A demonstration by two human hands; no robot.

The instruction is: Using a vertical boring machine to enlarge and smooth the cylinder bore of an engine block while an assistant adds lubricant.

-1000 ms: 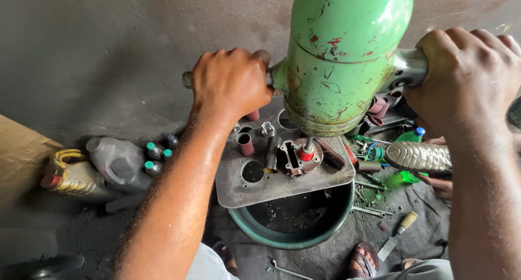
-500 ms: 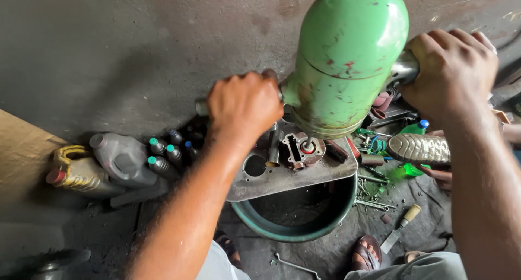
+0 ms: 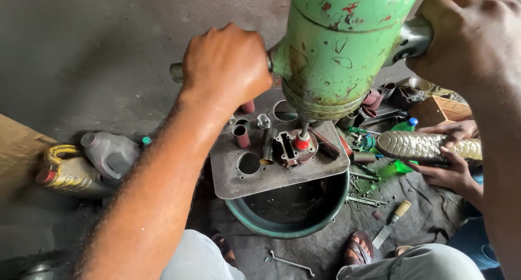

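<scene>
Green drill (image 3: 339, 46) hangs upright above the metal plate (image 3: 271, 174), its long axis running top to bottom and its thin bit pointing straight down at the red-capped part (image 3: 302, 142) on that plate. Its upper body is cut off by the top edge of the view. Two metal handles stick out sideways from the drill: the left hand (image 3: 225, 65) is clenched around the left handle, whose bare end (image 3: 176, 72) shows past the knuckles, and the right hand (image 3: 469, 38) is clenched around the right handle (image 3: 412, 38). The drill's bulk hides the far part of the plate and whatever lies behind it. The plate has round holes and rests on the rim of a dark green basin (image 3: 287, 220), whose inside is too dark to make out. Left of the plate lie a grey jug (image 3: 111, 155) and a yellow jug (image 3: 68, 171) on their sides. Right of the plate another person's hands (image 3: 453, 171) hold a patterned shoe (image 3: 423, 145), with loose tools, a green bottle (image 3: 404, 125) and a knife with a pale handle (image 3: 392, 224) scattered on the floor. Below the basin lies a wrench (image 3: 290, 262), near a sandalled foot (image 3: 358, 248).
</scene>
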